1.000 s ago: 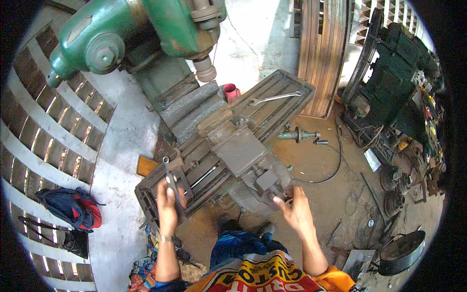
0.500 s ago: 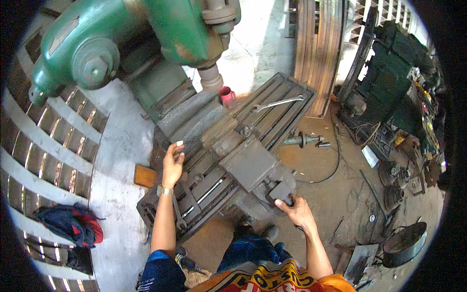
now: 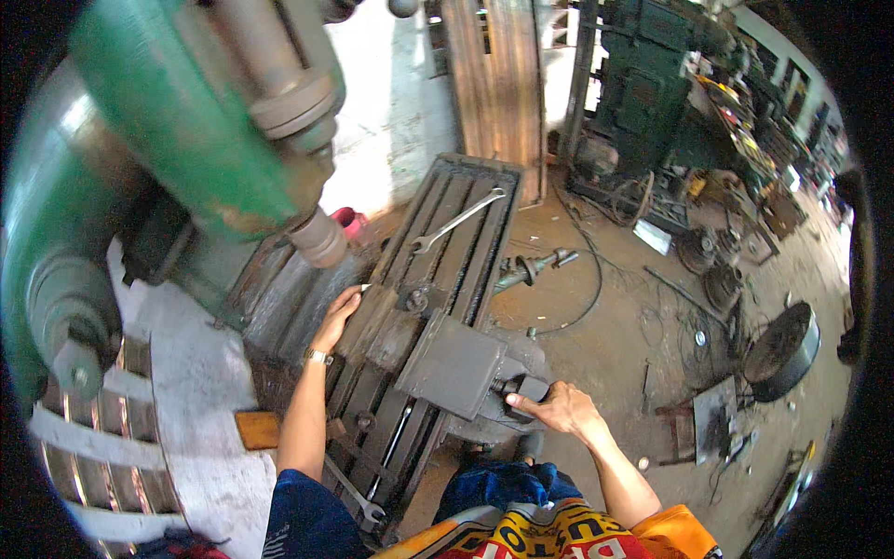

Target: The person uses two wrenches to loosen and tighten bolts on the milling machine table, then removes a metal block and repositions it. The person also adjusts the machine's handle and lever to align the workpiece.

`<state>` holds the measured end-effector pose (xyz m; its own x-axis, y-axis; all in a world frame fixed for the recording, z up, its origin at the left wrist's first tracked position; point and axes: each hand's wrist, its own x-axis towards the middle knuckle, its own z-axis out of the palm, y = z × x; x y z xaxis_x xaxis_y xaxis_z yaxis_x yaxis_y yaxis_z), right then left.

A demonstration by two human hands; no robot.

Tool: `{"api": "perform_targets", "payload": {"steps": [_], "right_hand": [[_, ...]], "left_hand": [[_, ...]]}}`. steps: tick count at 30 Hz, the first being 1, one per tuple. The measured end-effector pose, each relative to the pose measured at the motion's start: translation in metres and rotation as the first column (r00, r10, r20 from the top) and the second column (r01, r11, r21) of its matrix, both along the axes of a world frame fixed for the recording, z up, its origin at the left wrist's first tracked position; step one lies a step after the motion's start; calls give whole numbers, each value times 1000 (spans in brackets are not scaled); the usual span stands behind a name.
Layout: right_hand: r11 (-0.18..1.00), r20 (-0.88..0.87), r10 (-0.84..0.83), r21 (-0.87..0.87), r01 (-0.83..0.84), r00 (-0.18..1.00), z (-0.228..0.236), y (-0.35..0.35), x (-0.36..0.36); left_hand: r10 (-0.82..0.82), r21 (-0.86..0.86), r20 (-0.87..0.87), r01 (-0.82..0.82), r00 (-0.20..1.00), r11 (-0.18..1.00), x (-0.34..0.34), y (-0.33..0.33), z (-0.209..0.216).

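A dark machine vise [image 3: 452, 365] is set across a long slotted milling machine table [image 3: 447, 219]. My left hand [image 3: 337, 324], with a metal watch on its wrist, reaches to the vise's far-left end, fingers stretched along the block there. Something white shows at a fingertip; I cannot tell whether it is a wrap or a small held piece. At the vise's near-right end my right hand [image 3: 563, 410] grips a dark block [image 3: 531, 389], thumb on its face, other fingers partly hidden. Above hangs the green machine head [image 3: 214, 140] with its grey spindle [image 3: 318, 240].
One wrench [image 3: 458, 222] lies on the table's far part, another [image 3: 368, 508] at its near end. A pink mug [image 3: 348, 222] stands behind the spindle. An orange-brown block [image 3: 258, 430] lies left. Cable and metal parts litter the floor at right, with a round pan [image 3: 782, 349].
The view has swung to the right, shifting the scene leftward. My left hand has come down from the air to the vise's far end. My right hand stays at the block.
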<state>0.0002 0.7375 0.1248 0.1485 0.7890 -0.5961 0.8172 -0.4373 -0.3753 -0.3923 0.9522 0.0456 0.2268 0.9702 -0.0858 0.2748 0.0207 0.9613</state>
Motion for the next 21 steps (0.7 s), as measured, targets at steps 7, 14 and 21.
{"api": "perform_targets", "payload": {"steps": [7,14,21], "right_hand": [[976,140,-80,213,49,987,-19,-17,-10],[984,165,-1,177,-29,986,-22,4,13],[918,219,249,258,-302,943,-22,50,49]], "left_hand": [[-280,36,216,278,936,960,8,13,3],[-50,79,117,41,992,996,10,-31,14],[94,119,197,-119,976,986,13,-95,15]]}}
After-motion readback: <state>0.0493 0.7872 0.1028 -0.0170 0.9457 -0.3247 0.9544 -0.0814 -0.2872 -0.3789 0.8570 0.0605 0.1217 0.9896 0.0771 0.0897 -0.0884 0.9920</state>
